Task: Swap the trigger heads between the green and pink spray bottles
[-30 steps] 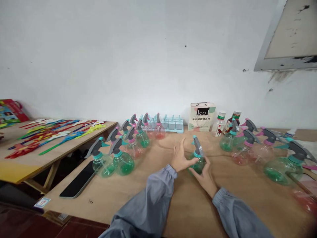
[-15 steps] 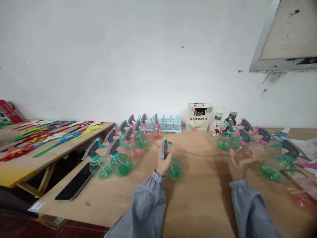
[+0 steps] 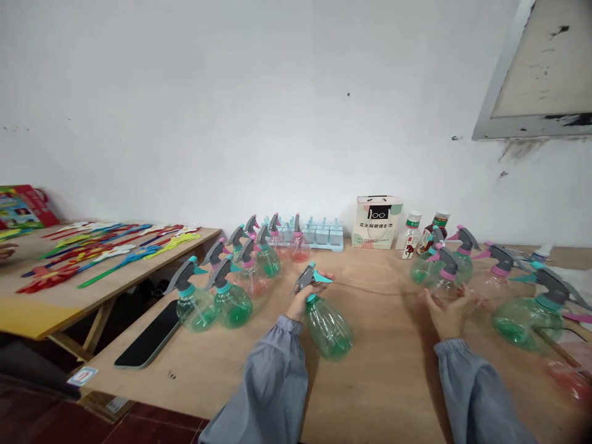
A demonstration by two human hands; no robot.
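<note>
Head view: maybe midway — sprayers (image 3: 232,306) both sides
Left hand (image 3: 300,303): holding green sprayer (image 3: 329,336)
Right hand (image 3: 448,317): at pink sprayer (image 3: 448,275) — grip unclear

White wall (image 3: 259,117), few dark specks (image 3: 348,94). Grey frame (image 3: 504,127) upper right, dirty smudge (image 3: 522,149) below. Wooden tabletop (image 3: 370,382); second table (image 3: 111,287) at left, slanted leg (image 3: 100,327). Dark red floor (image 3: 55,425), tiled.
</note>
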